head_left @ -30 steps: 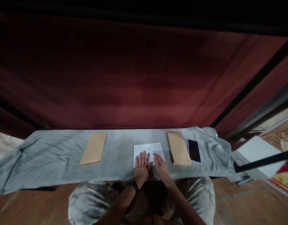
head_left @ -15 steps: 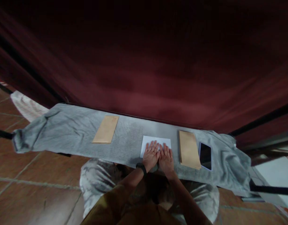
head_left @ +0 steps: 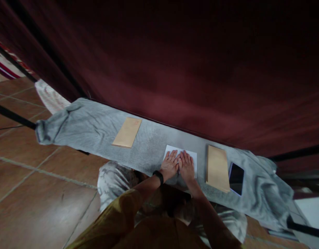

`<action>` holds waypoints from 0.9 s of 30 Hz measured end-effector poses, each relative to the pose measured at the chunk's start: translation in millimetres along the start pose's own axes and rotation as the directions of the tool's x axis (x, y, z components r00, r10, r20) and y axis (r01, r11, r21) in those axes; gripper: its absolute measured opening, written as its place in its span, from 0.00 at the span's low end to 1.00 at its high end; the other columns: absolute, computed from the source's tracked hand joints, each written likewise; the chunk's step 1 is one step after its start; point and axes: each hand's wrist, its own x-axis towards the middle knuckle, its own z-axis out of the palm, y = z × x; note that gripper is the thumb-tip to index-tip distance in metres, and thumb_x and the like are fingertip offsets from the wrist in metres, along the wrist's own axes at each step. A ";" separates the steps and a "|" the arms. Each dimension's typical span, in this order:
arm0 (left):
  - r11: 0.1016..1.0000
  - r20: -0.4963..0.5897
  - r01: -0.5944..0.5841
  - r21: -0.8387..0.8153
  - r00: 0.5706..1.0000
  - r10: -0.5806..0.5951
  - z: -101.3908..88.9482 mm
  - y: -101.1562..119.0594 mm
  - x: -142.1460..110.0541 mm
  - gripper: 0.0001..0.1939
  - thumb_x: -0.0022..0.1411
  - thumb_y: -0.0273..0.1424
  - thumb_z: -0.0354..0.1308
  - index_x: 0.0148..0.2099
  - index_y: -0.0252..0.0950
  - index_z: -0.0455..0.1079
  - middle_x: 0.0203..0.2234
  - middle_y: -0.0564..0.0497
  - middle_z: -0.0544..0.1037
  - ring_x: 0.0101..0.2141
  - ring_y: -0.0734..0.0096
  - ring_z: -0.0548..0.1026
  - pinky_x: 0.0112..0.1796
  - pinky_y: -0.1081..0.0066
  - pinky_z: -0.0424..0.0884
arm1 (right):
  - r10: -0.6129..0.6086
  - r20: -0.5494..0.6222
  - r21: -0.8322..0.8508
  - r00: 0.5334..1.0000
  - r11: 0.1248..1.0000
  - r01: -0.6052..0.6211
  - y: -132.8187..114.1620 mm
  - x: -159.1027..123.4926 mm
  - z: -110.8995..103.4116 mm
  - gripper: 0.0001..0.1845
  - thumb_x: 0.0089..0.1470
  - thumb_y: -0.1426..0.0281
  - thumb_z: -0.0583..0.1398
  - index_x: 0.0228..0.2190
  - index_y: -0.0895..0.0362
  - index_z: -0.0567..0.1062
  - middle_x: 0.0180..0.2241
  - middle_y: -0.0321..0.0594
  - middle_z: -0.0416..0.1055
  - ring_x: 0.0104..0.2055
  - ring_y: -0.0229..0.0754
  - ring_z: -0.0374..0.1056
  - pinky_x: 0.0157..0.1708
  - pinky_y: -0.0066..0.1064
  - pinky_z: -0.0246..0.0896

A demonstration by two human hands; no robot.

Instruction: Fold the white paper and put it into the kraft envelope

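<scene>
A white sheet of paper (head_left: 194, 166) lies on the grey cloth in front of me, partly covered by both palms. My left hand (head_left: 170, 164), with a black band on its wrist, rests flat on the paper's left part, fingers stretched out. Beside it my right hand (head_left: 187, 166) presses flat too, its fingers extended and the two hands touching or nearly so. To the right lies a stack of brown envelopes (head_left: 217, 168). Farther left a single brown envelope (head_left: 127, 132) with a small red mark lies flat.
A phone (head_left: 236, 178) with a dark screen and pale purple edge lies right of the envelope stack. The grey cloth (head_left: 151, 141) covers a long narrow table, rumpled at both ends. A dark red curtain (head_left: 159, 100) hangs along the far edge. Black bars stand at both sides.
My view has turned, so the table looks more slanted. Both hands have slid a little farther up the paper, still flat. The envelopes and phone keep their places on the cloth.
</scene>
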 end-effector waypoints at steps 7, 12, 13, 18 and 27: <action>1.000 -0.057 0.025 -0.006 0.998 -0.026 0.3 -7.9 -1.9 0.28 0.71 0.37 0.41 0.70 0.34 0.54 0.69 0.43 0.56 0.69 0.59 0.52 0.67 0.52 0.46 | 0.209 -0.069 -0.012 0.975 0.977 -0.211 7.2 -6.3 5.3 0.27 0.69 0.67 0.46 0.65 0.61 0.60 0.67 0.56 0.53 0.68 0.54 0.51 0.64 0.53 0.46; 0.996 -0.095 0.093 0.014 0.991 -0.091 3.0 -2.9 12.1 0.29 0.71 0.36 0.40 0.70 0.33 0.54 0.68 0.41 0.58 0.68 0.56 0.53 0.66 0.49 0.49 | 0.278 -0.096 0.016 0.956 0.961 -0.278 10.6 -13.4 8.3 0.28 0.69 0.64 0.46 0.65 0.60 0.59 0.68 0.54 0.53 0.68 0.53 0.52 0.65 0.51 0.45; 0.996 -0.103 0.087 0.021 0.991 -0.084 3.7 -1.7 15.4 0.28 0.71 0.36 0.41 0.70 0.35 0.54 0.68 0.42 0.58 0.68 0.55 0.53 0.65 0.47 0.50 | 0.294 -0.106 0.026 0.950 0.956 -0.293 10.0 -13.6 9.1 0.28 0.68 0.64 0.47 0.65 0.60 0.59 0.67 0.53 0.54 0.68 0.53 0.52 0.65 0.50 0.45; 0.994 -0.108 0.059 0.089 0.993 -0.050 5.6 -11.8 19.6 0.27 0.71 0.39 0.41 0.68 0.39 0.59 0.67 0.46 0.60 0.67 0.56 0.55 0.65 0.49 0.52 | 0.335 -0.163 0.063 0.928 0.942 -0.330 4.7 -7.9 12.1 0.28 0.67 0.63 0.50 0.64 0.58 0.62 0.65 0.51 0.59 0.66 0.51 0.56 0.64 0.47 0.47; 0.979 -0.177 0.091 0.182 0.982 -0.059 -3.9 -57.1 -15.3 0.32 0.71 0.43 0.34 0.70 0.33 0.56 0.67 0.41 0.60 0.67 0.55 0.56 0.64 0.49 0.53 | 0.400 -0.235 0.051 0.886 0.915 -0.400 3.1 -41.8 7.6 0.28 0.68 0.63 0.49 0.64 0.61 0.61 0.65 0.50 0.60 0.66 0.49 0.57 0.64 0.44 0.48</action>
